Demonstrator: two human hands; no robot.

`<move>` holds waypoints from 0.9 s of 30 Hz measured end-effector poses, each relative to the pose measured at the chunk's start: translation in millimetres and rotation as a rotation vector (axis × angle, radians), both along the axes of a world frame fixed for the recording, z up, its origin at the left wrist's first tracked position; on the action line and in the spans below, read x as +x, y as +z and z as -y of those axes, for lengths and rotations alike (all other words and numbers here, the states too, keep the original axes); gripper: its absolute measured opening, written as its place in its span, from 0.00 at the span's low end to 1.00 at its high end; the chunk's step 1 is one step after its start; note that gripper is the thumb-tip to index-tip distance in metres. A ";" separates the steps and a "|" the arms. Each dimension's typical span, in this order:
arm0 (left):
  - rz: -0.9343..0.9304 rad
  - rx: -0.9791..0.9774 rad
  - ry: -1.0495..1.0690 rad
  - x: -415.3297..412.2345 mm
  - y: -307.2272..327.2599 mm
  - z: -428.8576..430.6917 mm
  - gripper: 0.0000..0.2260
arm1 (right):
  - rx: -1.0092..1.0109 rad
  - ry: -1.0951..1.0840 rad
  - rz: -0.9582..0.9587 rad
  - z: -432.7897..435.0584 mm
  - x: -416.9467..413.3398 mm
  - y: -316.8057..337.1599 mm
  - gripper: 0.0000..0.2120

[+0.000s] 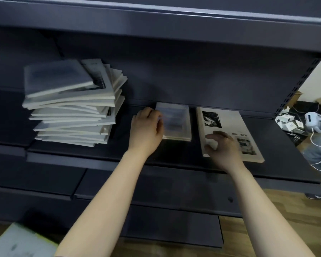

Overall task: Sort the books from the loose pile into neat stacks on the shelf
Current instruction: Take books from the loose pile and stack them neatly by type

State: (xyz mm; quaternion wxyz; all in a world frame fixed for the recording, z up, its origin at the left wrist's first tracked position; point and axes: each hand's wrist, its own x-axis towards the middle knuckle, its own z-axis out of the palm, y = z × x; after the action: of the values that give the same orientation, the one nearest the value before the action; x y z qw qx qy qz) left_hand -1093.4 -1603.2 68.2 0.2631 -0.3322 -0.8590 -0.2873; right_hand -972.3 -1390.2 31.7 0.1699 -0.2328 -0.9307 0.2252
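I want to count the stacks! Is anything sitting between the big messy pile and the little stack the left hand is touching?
No. In the head view, only bare dark shelf lies between the messy pile and the small stack.

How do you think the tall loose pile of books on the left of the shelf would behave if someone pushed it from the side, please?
The loose pile would probably shed books rather than slide as one: its books lie fanned at different angles with overhanging corners. The covers look smooth, so upper books likely slip first. It stands tall on the shelf, so it is likely heavy to shift whole.
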 end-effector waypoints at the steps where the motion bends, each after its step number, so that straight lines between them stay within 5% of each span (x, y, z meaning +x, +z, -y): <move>1: -0.017 0.020 0.011 -5.0 6.9 9.3 0.07 | 0.006 0.037 0.002 11.1 -8.4 -0.4 0.14; 7: -0.166 0.175 0.147 -33.6 58.8 78.2 0.10 | 0.024 0.184 0.014 69.8 -45.7 -9.2 0.12; 13: -0.099 0.144 0.410 -73.1 86.8 151.3 0.13 | 0.026 0.246 0.034 111.6 -72.7 -16.6 0.13; 20: 0.053 0.103 0.712 -90.7 92.0 199.9 0.14 | 0.099 0.256 0.066 136.1 -90.2 -24.4 0.13; 25: 0.345 0.161 0.742 -99.8 90.6 213.9 0.32 | 0.129 0.243 0.035 139.5 -92.0 -27.6 0.12; 27: 0.438 0.232 0.709 -102.3 92.4 217.6 0.32 | 0.135 0.236 0.030 139.9 -91.6 -28.4 0.12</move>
State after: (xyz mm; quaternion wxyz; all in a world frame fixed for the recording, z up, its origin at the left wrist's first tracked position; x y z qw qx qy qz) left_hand -1195.8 -1820.7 160.5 0.1927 0.0843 -0.9175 -0.3375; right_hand -1063.9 -1530.1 3.3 0.1435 -0.1133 -0.9671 0.1770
